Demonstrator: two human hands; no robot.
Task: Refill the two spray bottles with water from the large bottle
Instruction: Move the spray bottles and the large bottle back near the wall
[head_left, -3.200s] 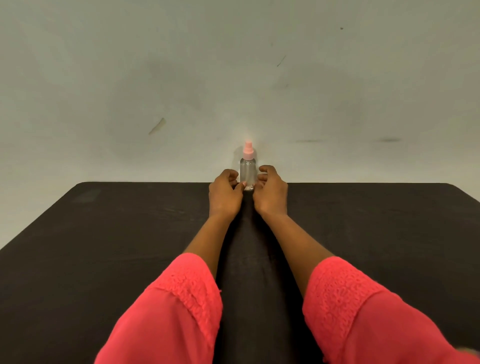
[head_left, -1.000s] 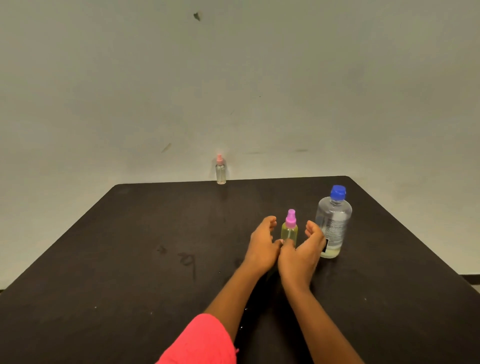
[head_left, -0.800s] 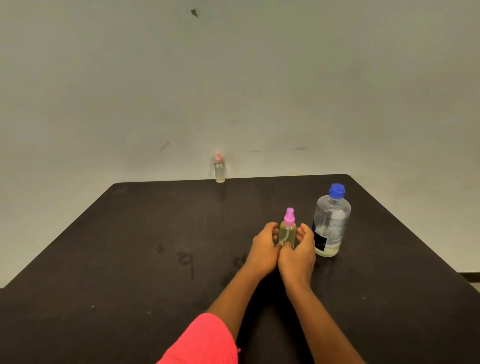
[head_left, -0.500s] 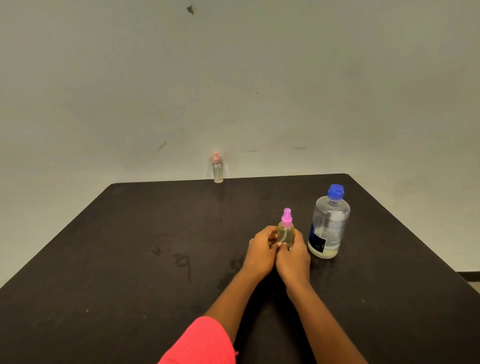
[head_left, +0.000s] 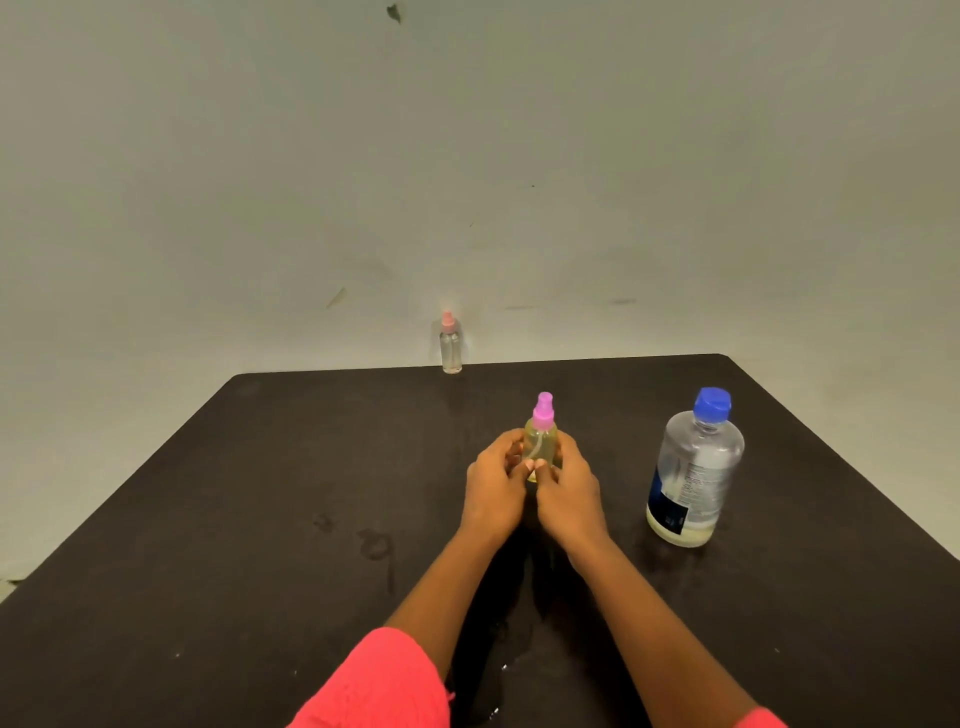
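Spray bottle in hand: the small yellowish spray bottle (head_left: 540, 441) with the magenta pump top stood upright near the middle of the table (head_left: 260, 519), slightly toward its right edge.
Hands: the left hand (head_left: 493, 486) and right hand (head_left: 569, 488) were wrapped around its lower body from either side, fingertips meeting in front, closed on it.
Handling: it looked light, stiff and smooth, likely slippery if wet; a hold on the body with one hand and a twist at the pump collar seemed best.
Large bottle: the large bottle (head_left: 693, 470) with the blue cap stood capped toward the right edge, well apart from the hands; heavier, and probably best gripped around its middle.
Second spray bottle: the clear spray bottle (head_left: 450, 345) with the pale pink top stood at the far edge, capped.
Table marks: damp smears (head_left: 374, 543) showed left of the forearms.
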